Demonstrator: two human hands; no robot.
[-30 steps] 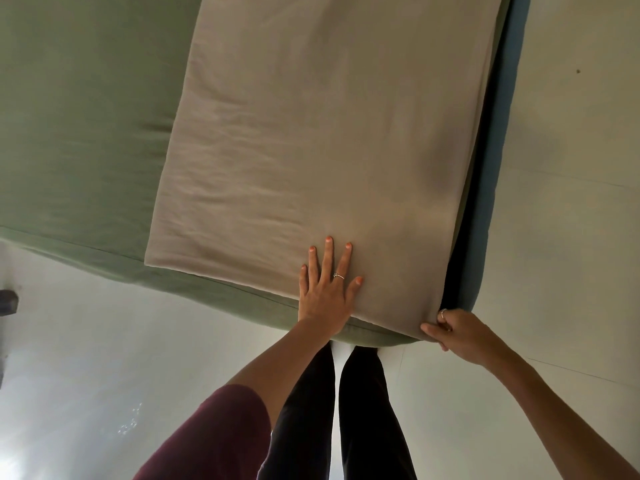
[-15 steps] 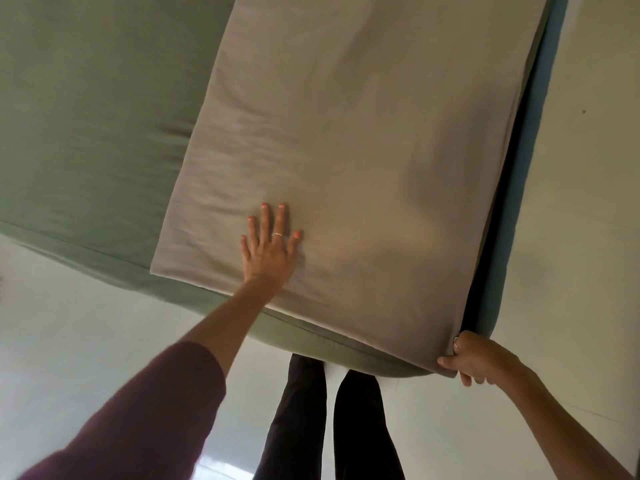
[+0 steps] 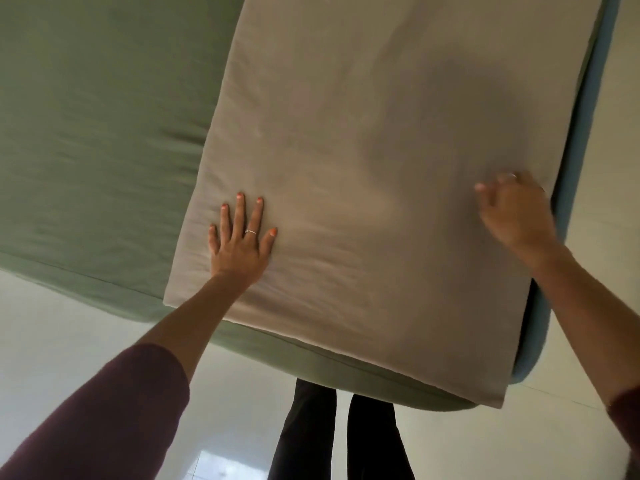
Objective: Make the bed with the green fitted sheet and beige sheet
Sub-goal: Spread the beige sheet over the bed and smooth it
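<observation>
The green fitted sheet [image 3: 104,133] covers the mattress and shows bare on the left half. The folded beige sheet [image 3: 363,133] lies over the right half, and its near corner hangs slightly past the bed's front edge. My left hand [image 3: 240,239] presses flat on the beige sheet near its left fold, fingers straight and spread. My right hand [image 3: 516,213] is blurred with motion. It rests on the beige sheet close to its right edge, fingers loosely bent, gripping nothing that I can see.
A blue bed edge [image 3: 535,334] runs along the right side, tight against a pale wall [image 3: 616,202]. Pale glossy floor [image 3: 69,323] lies in front of the bed. My legs in black trousers [image 3: 311,427] stand at the bed's front edge.
My right hand let go of the beige sheet's near right corner and moved up onto the sheet. My left hand slid left across the sheet, staying flat.
</observation>
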